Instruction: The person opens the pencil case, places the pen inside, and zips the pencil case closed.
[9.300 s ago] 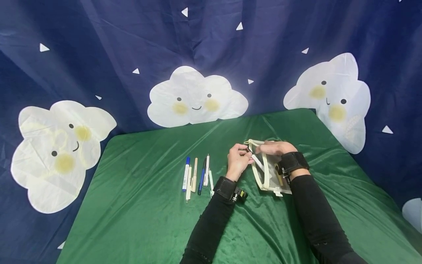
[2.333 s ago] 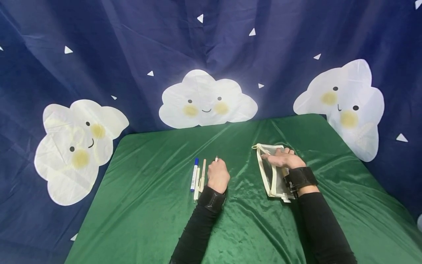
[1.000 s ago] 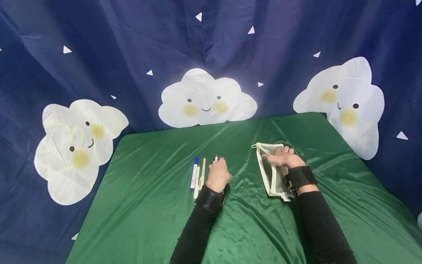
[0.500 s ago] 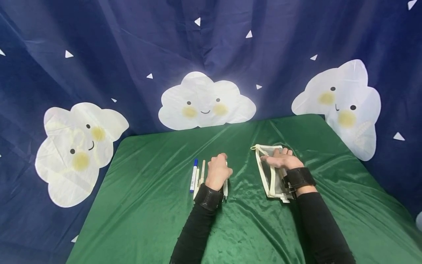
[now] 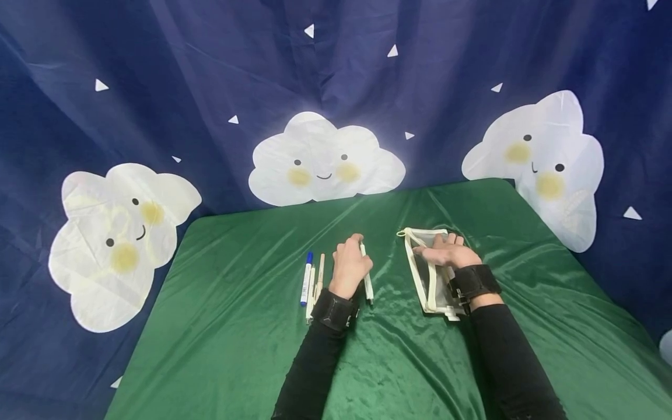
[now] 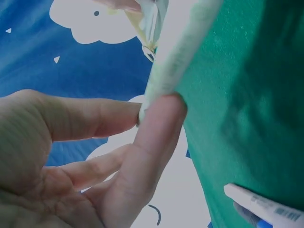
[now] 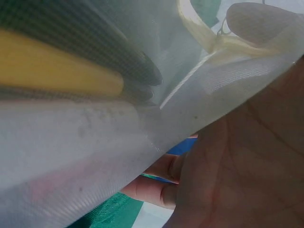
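Observation:
My left hand (image 5: 350, 268) pinches a slim pale green-white pen (image 5: 368, 283) between thumb and finger near one end. In the left wrist view the pen (image 6: 178, 50) slants up from the fingertips. My right hand (image 5: 450, 254) holds the mesh pencil case (image 5: 431, 286) by its side wall, thumb at the mouth and fingers behind. The case's cream-edged opening gapes toward the left. Through the mesh in the right wrist view, a yellow-orange stick-like item (image 7: 61, 66) and darker ones show inside the case.
On the green cloth (image 5: 236, 338), a blue-and-white marker (image 5: 306, 280), a cream pen (image 5: 310, 294) and a beige pen (image 5: 321, 273) lie left of the left hand. A white pen (image 6: 261, 204) and something blue lie low in the left wrist view. A curtain with clouds hangs behind.
Earlier, the left hand fed a white marker into the case, then returned to the row of pens. It has since picked up the pale pen and shifted slightly right. The right hand stays at the case.

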Tool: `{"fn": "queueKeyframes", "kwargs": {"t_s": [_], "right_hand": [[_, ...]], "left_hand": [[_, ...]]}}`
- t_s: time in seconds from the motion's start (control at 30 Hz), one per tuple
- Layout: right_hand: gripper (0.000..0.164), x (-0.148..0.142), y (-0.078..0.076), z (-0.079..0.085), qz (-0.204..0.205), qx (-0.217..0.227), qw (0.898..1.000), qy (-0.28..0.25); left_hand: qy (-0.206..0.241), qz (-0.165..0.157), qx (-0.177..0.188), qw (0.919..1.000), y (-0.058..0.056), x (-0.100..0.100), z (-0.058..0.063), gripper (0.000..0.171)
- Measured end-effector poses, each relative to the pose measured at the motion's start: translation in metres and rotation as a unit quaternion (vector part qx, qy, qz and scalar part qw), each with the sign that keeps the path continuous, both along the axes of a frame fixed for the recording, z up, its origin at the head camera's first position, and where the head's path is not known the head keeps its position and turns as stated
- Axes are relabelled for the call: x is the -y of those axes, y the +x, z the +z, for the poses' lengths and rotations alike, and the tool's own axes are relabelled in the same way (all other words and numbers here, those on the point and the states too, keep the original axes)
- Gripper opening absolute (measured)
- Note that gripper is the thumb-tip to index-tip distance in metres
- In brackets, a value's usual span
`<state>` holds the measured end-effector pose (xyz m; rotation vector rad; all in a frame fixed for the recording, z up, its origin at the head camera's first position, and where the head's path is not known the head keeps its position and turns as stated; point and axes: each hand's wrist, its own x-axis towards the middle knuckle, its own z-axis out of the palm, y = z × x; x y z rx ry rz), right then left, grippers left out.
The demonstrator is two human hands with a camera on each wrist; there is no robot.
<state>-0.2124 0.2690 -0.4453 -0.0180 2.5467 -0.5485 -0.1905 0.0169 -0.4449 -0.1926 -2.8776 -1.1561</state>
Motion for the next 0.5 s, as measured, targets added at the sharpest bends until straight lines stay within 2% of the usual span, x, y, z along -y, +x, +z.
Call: {"fn": "queueKeyframes", "kwargs": {"t_s": [0.13, 0.33, 0.5], "right_hand": [[0.094, 0.001, -0.001, 0.000, -0.002, 0.006, 1.000, 0.002], [0.094, 0.002, -0.003, -0.002, -0.004, 0.008, 1.000, 0.014], [0.094, 0.002, -0.003, -0.001, 0.002, 0.010, 1.000, 0.013]], "left_hand": [[0.027, 0.007, -0.014, 0.9995, -0.005, -0.003, -0.003, 0.050], [0.085, 0.019, 0.003, 0.9962, -0.009, -0.009, -0.009, 0.048], [0.136, 0.023, 0.019, 0.9903, -0.014, -0.014, -0.010, 0.049]]}}
